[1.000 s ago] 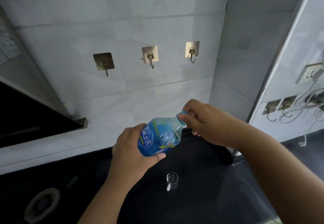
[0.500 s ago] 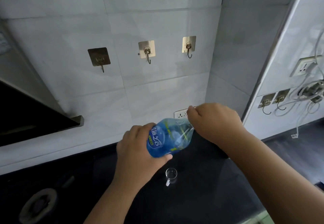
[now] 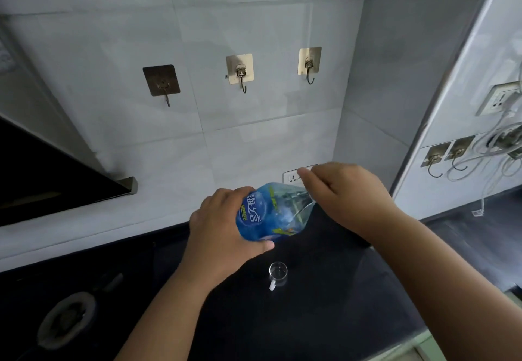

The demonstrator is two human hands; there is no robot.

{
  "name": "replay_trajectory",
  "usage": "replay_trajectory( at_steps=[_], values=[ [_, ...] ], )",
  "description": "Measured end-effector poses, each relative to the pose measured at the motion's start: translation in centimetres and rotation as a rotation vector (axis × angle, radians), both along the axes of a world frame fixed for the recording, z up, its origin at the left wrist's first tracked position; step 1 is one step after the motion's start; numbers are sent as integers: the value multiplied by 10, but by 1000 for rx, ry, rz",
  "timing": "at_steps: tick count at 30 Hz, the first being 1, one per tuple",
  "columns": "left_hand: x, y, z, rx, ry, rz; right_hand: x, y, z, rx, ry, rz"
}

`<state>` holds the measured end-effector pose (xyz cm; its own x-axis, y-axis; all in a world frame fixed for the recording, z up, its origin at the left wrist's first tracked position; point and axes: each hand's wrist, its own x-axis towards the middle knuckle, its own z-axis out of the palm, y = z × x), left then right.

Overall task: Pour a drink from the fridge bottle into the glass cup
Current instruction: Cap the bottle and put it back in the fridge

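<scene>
My left hand [image 3: 223, 236] sits at the centre of the frame, fingers curled up and over and thumb pointing right underneath, gripping. Its forearm runs down to the bottom edge. My right hand [image 3: 347, 196] lies just right of centre and a little higher, fingers bunched toward the left, knuckles up. Its forearm slants to the lower right corner.
</scene>
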<state>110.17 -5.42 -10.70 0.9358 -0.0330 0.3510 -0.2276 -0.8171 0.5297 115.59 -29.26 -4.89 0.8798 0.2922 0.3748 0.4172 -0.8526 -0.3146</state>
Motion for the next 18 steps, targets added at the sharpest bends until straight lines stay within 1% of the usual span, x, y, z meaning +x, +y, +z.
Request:
replay_trajectory(
  at_steps=[1,2,3,4,5,7,8,9,10,11,13,14,15,16,17,18],
  values=[
    [0,5,1,-174,126,-92,-3,-4,-3,21,-192,132],
    [0,7,1,-292,195,-156,-7,-6,-7,61,-332,223],
    [-2,6,1,-316,193,-179,-9,-5,-10,95,-394,248],
    [-4,3,0,-261,140,-151,-9,-3,-11,126,-376,191],
    [-6,0,-1,-146,50,-71,-9,3,-9,142,-260,65],
    [-5,-6,-7,125,-149,112,-1,12,-5,26,163,-213],
    [-5,-7,-10,216,-208,158,3,12,-2,-35,329,-279],
    [-4,-8,-12,251,-216,167,7,10,-1,-77,400,-280],
    [-3,-8,-14,230,-179,149,9,8,-1,-88,393,-237],
    [-1,-7,-14,146,-114,117,9,5,-4,-60,257,-150],
    [0,-5,-16,-137,33,25,3,2,-14,28,-159,41],
    [0,-5,-16,-204,43,4,-2,4,-18,75,-274,68],
    [-1,-8,-16,-175,8,6,-3,7,-20,118,-287,34],
    [-1,-11,-16,-95,-45,38,-2,9,-20,149,-206,-39],
    [-1,-12,-18,8,-109,93,-1,12,-19,155,-77,-132],
    [0,-14,-21,97,-159,146,-1,14,-18,118,49,-216]
  ],
)
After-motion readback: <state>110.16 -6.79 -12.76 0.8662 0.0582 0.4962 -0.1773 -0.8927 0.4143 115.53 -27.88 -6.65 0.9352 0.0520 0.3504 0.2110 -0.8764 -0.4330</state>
